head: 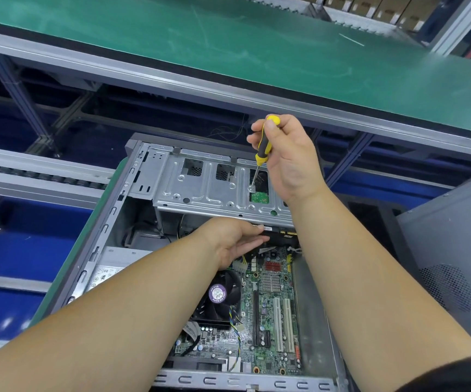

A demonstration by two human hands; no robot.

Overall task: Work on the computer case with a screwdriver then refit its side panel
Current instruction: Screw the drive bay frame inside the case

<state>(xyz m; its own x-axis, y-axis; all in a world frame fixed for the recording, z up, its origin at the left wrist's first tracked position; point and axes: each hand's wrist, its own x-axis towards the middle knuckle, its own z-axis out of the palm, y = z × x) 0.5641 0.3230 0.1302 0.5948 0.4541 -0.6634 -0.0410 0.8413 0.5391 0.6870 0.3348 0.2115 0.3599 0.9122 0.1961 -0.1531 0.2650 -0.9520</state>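
Note:
The open computer case (107,230) lies on its side, with the motherboard (271,315) and CPU fan (220,295) exposed. My right hand (288,159) grips a yellow and black screwdriver (264,145) upright. Its tip sits on a screw (251,189) in the silver drive cage (200,188). My left hand (234,241) reaches under the drive cage with straight fingers that touch a dark drive (282,236) there; the fingertips are hidden. The grey side panel (455,250) with a perforated vent lies to the right of the case.
A green-topped workbench (228,46) runs across the back, with an aluminium frame (172,83) along its edge. A roller conveyor rail (30,171) lies at the left. Blue bins (16,250) sit below on the left. Cardboard boxes (384,7) stand far back.

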